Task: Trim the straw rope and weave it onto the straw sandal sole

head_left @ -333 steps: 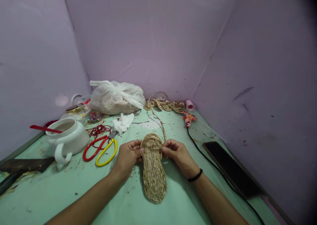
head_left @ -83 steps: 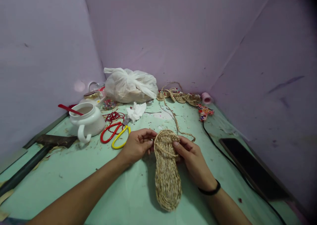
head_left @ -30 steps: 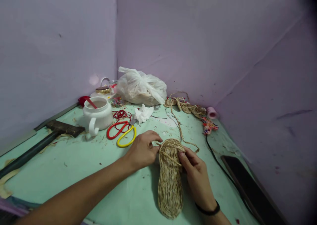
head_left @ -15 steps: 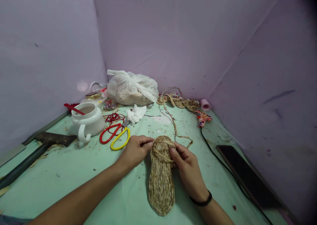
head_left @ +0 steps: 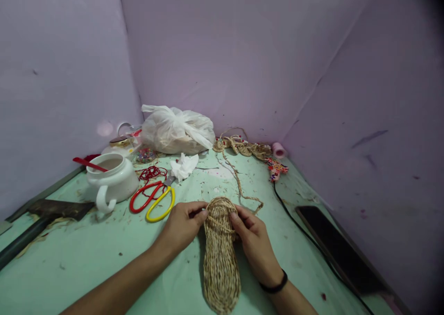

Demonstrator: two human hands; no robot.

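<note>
A woven straw sole (head_left: pixel 221 264) lies lengthwise on the green table, with a thin braided cord across its far end. My left hand (head_left: pixel 185 222) pinches the left edge of that far end between thumb and fingers. On the opposite edge, my right hand (head_left: pixel 253 236) grips the sole, its thumb on top and its other fingers partly hidden beneath. Beyond the sole, a loose braided cord (head_left: pixel 237 178) runs back toward several small woven pieces (head_left: pixel 246 146) by the wall. Scissors (head_left: pixel 152 199) with one red and one yellow handle lie left of my left hand.
A white pot (head_left: pixel 121 181) with a red-handled tool and a dark hammer-like tool (head_left: pixel 58 209) are at left. Behind sit a white plastic bag (head_left: pixel 176 130), crumpled tissue (head_left: pixel 183 167) and red thread. A black phone (head_left: pixel 340 248) and cable (head_left: pixel 312 241) lie right; walls enclose the table.
The camera view has shifted, so everything sits slightly lower and further left. Both hands keep their hold on the woven sole, with little other visible change.
</note>
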